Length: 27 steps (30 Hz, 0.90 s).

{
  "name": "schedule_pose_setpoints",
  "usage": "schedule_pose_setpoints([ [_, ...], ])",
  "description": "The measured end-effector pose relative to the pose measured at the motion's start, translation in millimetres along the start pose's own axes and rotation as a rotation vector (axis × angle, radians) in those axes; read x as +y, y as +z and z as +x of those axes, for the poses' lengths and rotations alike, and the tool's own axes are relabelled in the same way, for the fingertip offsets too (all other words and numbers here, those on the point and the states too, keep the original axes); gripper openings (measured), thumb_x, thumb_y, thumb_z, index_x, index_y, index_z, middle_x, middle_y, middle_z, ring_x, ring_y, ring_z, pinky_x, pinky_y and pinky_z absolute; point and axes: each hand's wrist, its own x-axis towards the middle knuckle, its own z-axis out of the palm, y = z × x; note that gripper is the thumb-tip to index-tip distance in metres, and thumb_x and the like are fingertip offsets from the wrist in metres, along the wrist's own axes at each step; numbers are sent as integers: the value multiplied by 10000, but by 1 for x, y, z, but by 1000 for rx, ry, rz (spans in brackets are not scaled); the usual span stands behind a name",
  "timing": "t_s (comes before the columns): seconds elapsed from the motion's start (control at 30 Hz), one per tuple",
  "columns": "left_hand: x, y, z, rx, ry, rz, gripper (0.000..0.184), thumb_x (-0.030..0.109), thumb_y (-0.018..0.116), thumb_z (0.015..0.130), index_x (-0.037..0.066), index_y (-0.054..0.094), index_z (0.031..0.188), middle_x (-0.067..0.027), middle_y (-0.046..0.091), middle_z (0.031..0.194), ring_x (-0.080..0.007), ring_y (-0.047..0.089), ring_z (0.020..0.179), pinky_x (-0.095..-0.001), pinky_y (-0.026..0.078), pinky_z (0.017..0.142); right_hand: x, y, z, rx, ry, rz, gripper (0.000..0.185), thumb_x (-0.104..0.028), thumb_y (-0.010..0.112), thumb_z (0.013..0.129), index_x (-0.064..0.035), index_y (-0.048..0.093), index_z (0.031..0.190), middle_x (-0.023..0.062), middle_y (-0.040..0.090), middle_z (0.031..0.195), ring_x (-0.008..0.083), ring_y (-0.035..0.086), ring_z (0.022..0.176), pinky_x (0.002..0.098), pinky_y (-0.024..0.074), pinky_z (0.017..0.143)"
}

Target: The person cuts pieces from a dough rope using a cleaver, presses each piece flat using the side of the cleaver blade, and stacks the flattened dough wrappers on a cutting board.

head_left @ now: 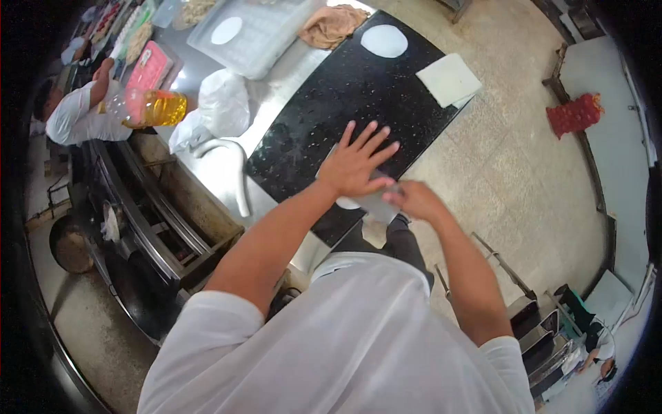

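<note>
At frame centre, the left hand (350, 169) is lying splayed over a blade (377, 207), the right hand's (418, 201) fingers gripping it; a white piece (347, 203) is showing alongside, apparently unfinished; one flat round (384, 41) is resting upper centre.

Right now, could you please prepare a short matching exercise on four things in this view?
Column one:
1. Left hand
2. Right hand
3. Brown cloth
4. Plastic bottle

Column two:
A. Crumpled near the black slab
B. Gripping a flat blade
C. Containing yellow liquid
D. Fingers spread wide

Right pairs: 1-D, 2-B, 3-A, 4-C.
</note>
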Motion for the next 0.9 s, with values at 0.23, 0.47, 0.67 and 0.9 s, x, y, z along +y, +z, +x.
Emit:
schedule_pose_setpoints([
  [0.23, 29, 8, -37, -137, 336, -140, 745, 688, 476, 931, 224, 476, 1513, -104, 346, 1628, -337, 237, 1535, -605, 103, 1237, 16, 88, -72, 95, -88, 168, 698, -322, 779, 848, -5, 486, 1397, 293, 676, 1144, 455, 628, 1154, 494, 496, 980],
  [0.47, -17, -5, 22, -86, 318, -67, 744, 622, 568, 900, 219, 467, 1518, -100, 345, 1630, -341, 234, 1537, -610, 97, 1233, -32, 0, -17, 14, 233, 42, 807, -369, 857, 751, 42, 495, 1343, 291, 706, 1046, 458, 692, 994, 502, 545, 867],
  [0.67, -11, 8, 8, -73, 265, -45, 740, 647, 498, 922, 224, 453, 1528, -112, 346, 1630, -344, 206, 1547, -608, 71, 1236, -23, 52, -46, 148, 167, -21, 732, -353, 833, 783, 45, 493, 1296, 290, 707, 975, 445, 701, 949, 515, 544, 825],
  [0.9, 10, 4, 10, -160, 310, -5, 709, 649, 526, 915, 262, 481, 1506, -58, 419, 1588, -304, 256, 1533, -600, 115, 1236, -36, 33, -59, 81, 325, -46, 822, -413, 877, 731, 35, 465, 1284, 275, 711, 988, 440, 700, 943, 514, 548, 817],
])
